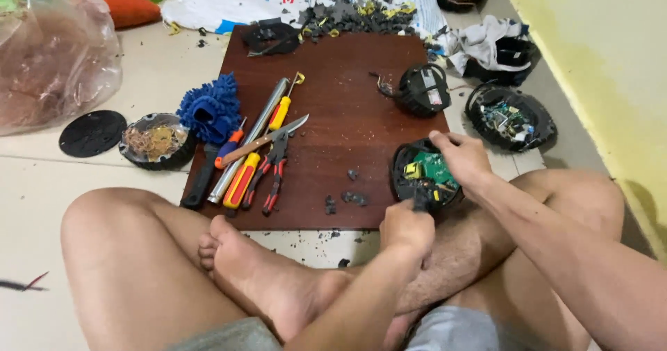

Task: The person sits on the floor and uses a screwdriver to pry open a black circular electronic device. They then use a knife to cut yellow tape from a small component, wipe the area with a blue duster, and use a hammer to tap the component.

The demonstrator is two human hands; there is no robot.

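Presently: left hand point(406, 227) gripping dark tool, right hand point(462, 158) steadying round black housing point(425, 176) with green circuit board point(434, 170) at wooden board point(333, 115) edge. Risk: tool slipping, gouging circuit board.

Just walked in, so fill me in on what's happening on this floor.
A person sits cross-legged on the floor at a brown board. The right hand steadies a round black casing with a green circuit board showing inside, at the board's near right corner. The left hand grips a dark tool against the casing's near edge. Screwdrivers, pliers and snips lie in a row to the left, and more opened casings sit beyond.
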